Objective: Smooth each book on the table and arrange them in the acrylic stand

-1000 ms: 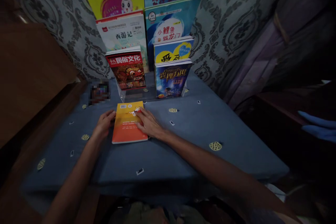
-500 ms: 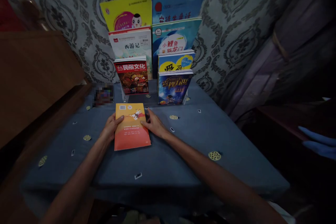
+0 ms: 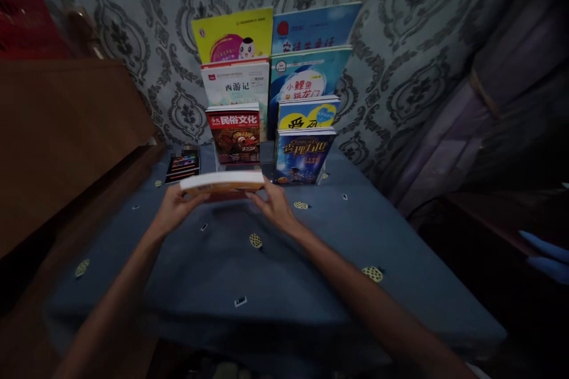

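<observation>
An orange book [image 3: 222, 183] is held above the table, tilted so that its white page edge faces up. My left hand [image 3: 178, 207] grips its left end, thumb on the near side. At its right end, my right hand [image 3: 274, 204] grips it the same way. Just behind stands a rack of upright books: a red book [image 3: 235, 137] at the front left and a dark blue book [image 3: 303, 157] at the front right. Behind these rise a white book [image 3: 235, 83], a yellow book [image 3: 235, 35], a teal book [image 3: 311, 74] and a blue book [image 3: 317, 26].
A blue cloth with pineapple prints covers the table [image 3: 311, 284]. Dark flat items [image 3: 183, 167] lie at its back left. A wooden cabinet [image 3: 66, 130] stands on the left, a patterned wall behind, and a curtain [image 3: 444, 130] hangs at the right.
Both hands have raised the orange book off the table and tipped it, so its page edge shows instead of its cover. The view has shifted slightly.
</observation>
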`<state>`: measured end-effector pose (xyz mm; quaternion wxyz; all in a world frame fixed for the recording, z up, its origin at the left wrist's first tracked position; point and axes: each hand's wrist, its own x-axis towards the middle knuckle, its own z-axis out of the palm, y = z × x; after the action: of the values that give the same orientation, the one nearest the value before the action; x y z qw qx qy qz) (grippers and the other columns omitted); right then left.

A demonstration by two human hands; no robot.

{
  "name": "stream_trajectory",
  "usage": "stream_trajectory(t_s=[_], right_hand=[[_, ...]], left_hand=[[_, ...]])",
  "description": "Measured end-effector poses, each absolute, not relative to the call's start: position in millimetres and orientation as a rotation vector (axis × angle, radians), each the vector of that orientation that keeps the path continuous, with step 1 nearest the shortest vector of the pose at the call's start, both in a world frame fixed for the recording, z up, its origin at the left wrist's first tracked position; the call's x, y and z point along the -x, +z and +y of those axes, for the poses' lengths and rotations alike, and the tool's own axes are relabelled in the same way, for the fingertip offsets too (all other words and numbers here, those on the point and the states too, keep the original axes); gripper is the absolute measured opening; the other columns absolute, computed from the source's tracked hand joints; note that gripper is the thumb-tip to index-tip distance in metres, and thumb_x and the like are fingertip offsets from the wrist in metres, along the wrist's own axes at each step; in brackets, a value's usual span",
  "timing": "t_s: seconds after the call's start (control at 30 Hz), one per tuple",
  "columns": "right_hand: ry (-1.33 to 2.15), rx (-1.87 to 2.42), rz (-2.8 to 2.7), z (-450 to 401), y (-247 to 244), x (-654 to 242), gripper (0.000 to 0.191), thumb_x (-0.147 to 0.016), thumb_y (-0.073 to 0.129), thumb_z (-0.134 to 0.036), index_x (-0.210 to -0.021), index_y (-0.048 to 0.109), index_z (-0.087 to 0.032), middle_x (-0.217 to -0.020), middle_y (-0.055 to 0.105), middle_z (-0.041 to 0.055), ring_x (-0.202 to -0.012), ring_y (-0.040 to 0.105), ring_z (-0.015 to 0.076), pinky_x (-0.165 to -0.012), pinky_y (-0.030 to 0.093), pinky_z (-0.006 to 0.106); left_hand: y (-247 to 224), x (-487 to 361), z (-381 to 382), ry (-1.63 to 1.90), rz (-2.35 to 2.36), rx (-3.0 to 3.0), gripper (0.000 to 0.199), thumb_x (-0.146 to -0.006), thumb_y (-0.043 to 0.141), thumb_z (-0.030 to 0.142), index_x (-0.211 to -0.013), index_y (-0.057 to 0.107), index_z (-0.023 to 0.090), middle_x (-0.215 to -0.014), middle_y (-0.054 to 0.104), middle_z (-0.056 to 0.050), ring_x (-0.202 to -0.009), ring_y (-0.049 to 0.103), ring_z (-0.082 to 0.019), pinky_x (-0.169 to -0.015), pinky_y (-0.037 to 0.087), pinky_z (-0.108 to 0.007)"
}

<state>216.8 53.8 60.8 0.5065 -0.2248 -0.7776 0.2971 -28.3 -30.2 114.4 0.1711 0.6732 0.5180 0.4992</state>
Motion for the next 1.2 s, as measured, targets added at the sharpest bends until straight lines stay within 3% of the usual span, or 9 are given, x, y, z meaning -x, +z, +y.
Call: stream_trajectory(t_s=[0.1,0.27,0.43,0.53,0.6,0.73,0.8,1.03,1.2], right_hand=[[0.483,0.439,-2.084,48.5,51.3,-225.7,0.025,-0.095,0.053,-0.02,-0.118,0.063,-0.023,-0.117,0.072,0.0096,-0.112,0.065,0.0258,-0.096,0.053,0.044],[0.286,0.312,-2.433,27.6,20.2,-243.1,0.029,-0.096,0.047,-0.01,-0.115,0.066,-0.02,-0.122,0.071,0.0128,-0.119,0.064,0.0235,-0.101,0.053,0.043],[0.258,0.361,-2.69,15.2,31.0,-254.2,0.035,-0.094,0.047,-0.005,-0.122,0.064,-0.018,-0.133,0.066,0.0144,-0.127,0.061,0.0242,-0.112,0.045,0.046],[0.416,0.35,-2.782,16.4,52.4,-245.2,0.039,-0.09,0.046,0.0,-0.118,0.067,-0.018,-0.123,0.071,0.0114,-0.118,0.065,0.0231,-0.109,0.047,0.043],[0.573,0.311,-2.796,17.1,60.5,-226.7,0.038,-0.091,0.045,-0.002,-0.115,0.068,-0.019,-0.116,0.074,0.0089,-0.114,0.067,0.0221,-0.104,0.051,0.039],[0.764,0.387,-2.698,16.9,51.5,-167.1,0.043,-0.101,0.038,-0.016,-0.14,0.053,-0.019,-0.138,0.064,0.0104,-0.13,0.058,0.022,-0.109,0.048,0.04],[0.778,0.415,-2.705,19.8,41.5,-138.7,0.046,-0.104,0.035,-0.024,-0.147,0.046,-0.014,-0.15,0.052,0.0136,-0.142,0.046,0.0231,-0.117,0.039,0.041],[0.646,0.689,-2.721,50.9,29.1,-118.0,0.055,-0.103,0.039,-0.033,-0.151,0.037,-0.006,-0.158,0.039,0.0202,-0.151,0.029,0.0269,-0.123,0.026,0.047],[0.499,0.911,-2.702,64.7,22.0,-142.6,0.055,-0.102,0.042,-0.03,-0.148,0.04,-0.001,-0.157,0.039,0.0238,-0.149,0.033,0.0286,-0.124,0.022,0.047]], left_hand=[[97.8,38.9,-52.6,1.121,1.474,-2.218,0.032,-0.089,0.064,0.041,-0.114,0.073,0.023,-0.117,0.075,-0.007,-0.108,0.071,-0.026,-0.094,0.057,-0.039],[37.7,41.9,-89.5,0.862,1.426,-2.542,0.041,-0.094,0.059,0.026,-0.134,0.062,0.027,-0.14,0.062,-0.009,-0.132,0.057,-0.025,-0.113,0.043,-0.05],[6.9,39.9,-106.9,0.767,1.48,-2.618,0.055,-0.096,0.05,0.012,-0.148,0.046,0.03,-0.151,0.05,-0.007,-0.143,0.043,-0.022,-0.116,0.041,-0.048],[6.4,38.3,-107.6,0.832,1.448,-2.595,0.061,-0.094,0.05,0.007,-0.15,0.043,0.031,-0.153,0.048,-0.005,-0.145,0.041,-0.021,-0.115,0.044,-0.046],[7.8,37.1,-107.1,0.869,1.432,-2.582,0.062,-0.094,0.05,0.007,-0.15,0.042,0.032,-0.153,0.049,-0.005,-0.144,0.041,-0.021,-0.114,0.046,-0.045],[9.1,36.8,-107.0,0.842,1.44,-2.617,0.064,-0.092,0.055,0.009,-0.151,0.042,0.03,-0.148,0.054,-0.007,-0.141,0.047,-0.023,-0.112,0.048,-0.044],[9.1,37.7,-107.4,0.814,1.451,-2.628,0.065,-0.089,0.055,0.007,-0.15,0.044,0.029,-0.145,0.058,-0.007,-0.137,0.052,-0.024,-0.11,0.049,-0.044],[11.7,37.4,-108.2,0.792,1.473,-2.605,0.067,-0.089,0.055,0.006,-0.151,0.042,0.03,-0.152,0.05,-0.007,-0.143,0.043,-0.024,-0.112,0.047,-0.046],[7.5,38.1,-105.9,0.845,1.418,-2.622,0.075,-0.086,0.05,-0.002,-0.152,0.038,0.032,-0.152,0.05,-0.005,-0.143,0.043,-0.021,-0.112,0.048,-0.045]])
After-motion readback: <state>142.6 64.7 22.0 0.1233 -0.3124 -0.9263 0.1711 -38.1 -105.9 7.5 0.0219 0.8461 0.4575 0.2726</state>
